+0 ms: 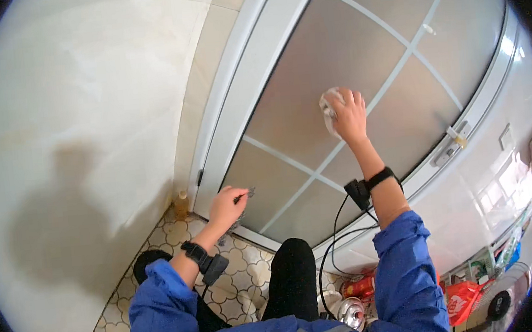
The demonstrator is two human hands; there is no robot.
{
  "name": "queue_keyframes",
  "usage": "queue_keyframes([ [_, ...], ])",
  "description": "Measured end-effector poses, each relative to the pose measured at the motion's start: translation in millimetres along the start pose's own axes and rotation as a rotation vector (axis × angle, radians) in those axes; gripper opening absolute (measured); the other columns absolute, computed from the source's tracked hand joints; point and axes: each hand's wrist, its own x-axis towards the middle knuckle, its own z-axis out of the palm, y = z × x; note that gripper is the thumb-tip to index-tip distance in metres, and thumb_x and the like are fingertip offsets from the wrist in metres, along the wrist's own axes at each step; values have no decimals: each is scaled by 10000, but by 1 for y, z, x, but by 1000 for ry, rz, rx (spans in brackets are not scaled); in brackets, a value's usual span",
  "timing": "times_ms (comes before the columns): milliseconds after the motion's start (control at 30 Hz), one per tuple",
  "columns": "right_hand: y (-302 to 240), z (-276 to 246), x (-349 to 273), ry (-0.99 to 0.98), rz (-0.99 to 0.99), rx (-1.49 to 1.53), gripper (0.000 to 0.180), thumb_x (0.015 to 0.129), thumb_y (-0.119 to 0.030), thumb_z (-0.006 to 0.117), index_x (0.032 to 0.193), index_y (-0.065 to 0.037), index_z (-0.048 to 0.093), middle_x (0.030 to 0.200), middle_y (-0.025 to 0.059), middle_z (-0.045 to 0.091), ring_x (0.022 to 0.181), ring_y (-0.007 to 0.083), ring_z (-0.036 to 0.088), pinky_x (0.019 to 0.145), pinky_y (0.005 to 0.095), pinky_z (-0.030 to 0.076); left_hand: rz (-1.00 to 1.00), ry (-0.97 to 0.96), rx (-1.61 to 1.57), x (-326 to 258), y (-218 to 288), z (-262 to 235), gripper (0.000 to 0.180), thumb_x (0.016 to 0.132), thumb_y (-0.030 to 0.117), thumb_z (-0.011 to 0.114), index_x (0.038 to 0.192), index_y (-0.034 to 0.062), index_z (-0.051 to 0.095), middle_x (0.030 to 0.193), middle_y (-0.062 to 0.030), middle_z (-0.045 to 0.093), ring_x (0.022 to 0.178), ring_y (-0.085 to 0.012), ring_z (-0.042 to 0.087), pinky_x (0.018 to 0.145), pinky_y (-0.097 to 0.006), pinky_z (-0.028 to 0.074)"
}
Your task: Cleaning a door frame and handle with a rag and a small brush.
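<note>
My right hand (350, 117) is closed round a crumpled white cloth (328, 111), which lies against the frosted glass panel (296, 81) of a door. Lower down and to the left, my left hand (224, 209) is closed on a small dark object with a grey end (247, 194). This end is close to the lower part of the glass; its exact kind is too small to make out. Something grey and ragged (232, 227) shows below that hand, partly hidden by it. Black bands with small boxes sit on both my wrists.
The white door frame (258, 72) runs beside a pale wall (80, 68). A handle (454, 143) is on the door's right side. A bottle of amber liquid (181, 205) stands in the corner on the patterned tiles. Red packages (461, 300) and a metal pot lid (353, 313) are at lower right.
</note>
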Motion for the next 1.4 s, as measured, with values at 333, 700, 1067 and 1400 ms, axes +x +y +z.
queue_keyframes([
  [333, -34, 15, 215, 554, 238, 347, 361, 719, -125, 687, 1063, -228, 652, 1159, 123, 542, 1124, 358, 455, 943, 467, 378, -123, 101, 23, 2, 4, -43, 141, 817, 192, 621, 914, 109, 681, 868, -71, 606, 767, -279, 610, 664, -372, 492],
  [700, -158, 86, 90, -30, -336, -167, 246, 819, -228, 586, 1059, -230, 644, 1103, 48, 554, 1027, 276, 506, 856, 435, 390, -105, 147, 115, 0, -6, -43, 122, 806, 170, 629, 902, 119, 685, 826, -70, 587, 689, -278, 605, 589, -370, 483],
  [1067, -83, 44, 199, 439, -111, -168, 255, 756, -125, 563, 968, -230, 658, 1019, 18, 584, 894, 277, 545, 754, 426, 413, -108, 169, 215, -6, -22, -45, 123, 796, 154, 640, 899, 107, 687, 795, -65, 578, 669, -265, 598, 573, -362, 475],
  [1400, -185, 134, 20, -140, -468, 45, 249, 780, -254, 614, 1020, -210, 663, 1066, 36, 544, 1023, 252, 502, 869, 408, 394, -197, 235, 203, 17, -19, -51, 192, 829, 202, 609, 986, 114, 678, 894, -78, 620, 751, -280, 610, 657, -367, 486],
])
